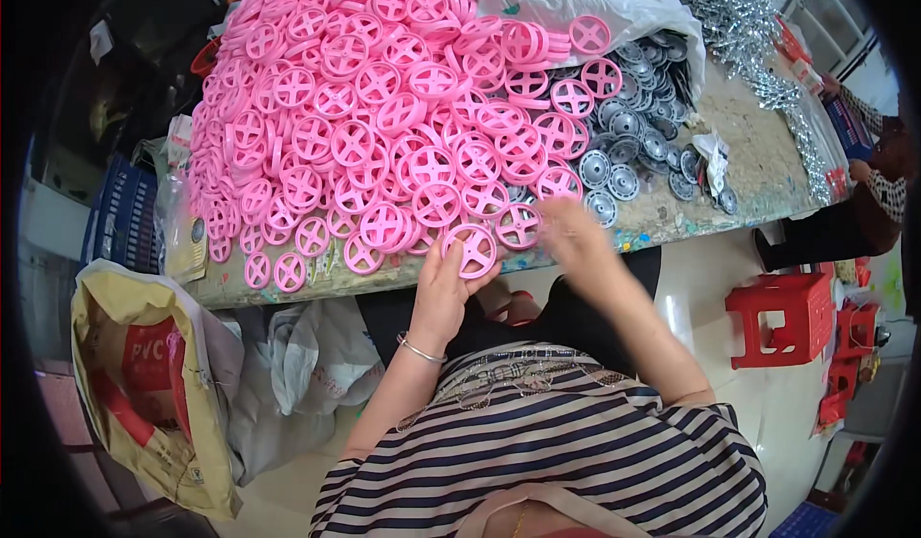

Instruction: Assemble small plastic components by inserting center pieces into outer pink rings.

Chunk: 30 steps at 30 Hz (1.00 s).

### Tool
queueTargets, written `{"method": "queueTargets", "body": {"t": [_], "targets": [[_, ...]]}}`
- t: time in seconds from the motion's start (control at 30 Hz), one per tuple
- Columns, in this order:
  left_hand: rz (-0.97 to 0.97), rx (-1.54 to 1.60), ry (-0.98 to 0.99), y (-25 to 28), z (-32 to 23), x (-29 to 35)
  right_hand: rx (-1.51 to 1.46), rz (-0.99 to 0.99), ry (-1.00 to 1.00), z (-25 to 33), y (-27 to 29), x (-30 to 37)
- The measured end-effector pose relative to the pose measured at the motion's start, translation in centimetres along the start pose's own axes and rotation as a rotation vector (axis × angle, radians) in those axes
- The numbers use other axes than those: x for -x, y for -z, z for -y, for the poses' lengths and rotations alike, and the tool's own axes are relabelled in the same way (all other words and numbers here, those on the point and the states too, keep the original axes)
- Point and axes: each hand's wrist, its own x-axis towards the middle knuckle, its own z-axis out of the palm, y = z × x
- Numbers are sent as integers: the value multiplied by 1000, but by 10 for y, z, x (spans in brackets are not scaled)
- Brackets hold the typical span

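A pink plastic wheel (472,251) with a four-spoke cross inside its ring is gripped by my left hand (443,293) at the table's near edge, thumb and fingers around its rim. To the right, my right hand (574,236) is smeared by motion, so its fingers and anything in them cannot be made out. It hovers near the border between a big heap of pink wheels (355,140) and a smaller pile of grey round discs (624,181). Several pink wheels lie along the table edge beside my left hand.
A white sack (595,1) lies behind the grey discs, with silver tinsel-like strands (729,20) at the far right. Below left stands an opened yellowish paper sack (206,442). A red plastic stool (782,319) is on the floor at right, near another person's checked sleeve (885,196).
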Motion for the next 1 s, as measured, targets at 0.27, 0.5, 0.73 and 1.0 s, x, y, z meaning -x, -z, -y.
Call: {"method": "queueTargets", "body": {"t": [0.27, 0.5, 0.73, 1.0], "targets": [[54, -15, 69, 3, -1, -7, 377, -313, -206, -115, 43, -29], [166, 145, 52, 8, -4, -2, 5, -278, -407, -107, 47, -38], [110, 55, 71, 4, -3, -2, -543, -169, -395, 4, 42, -42], [145, -169, 12, -6, -4, 1, -263, 139, -110, 32, -25, -11]]}}
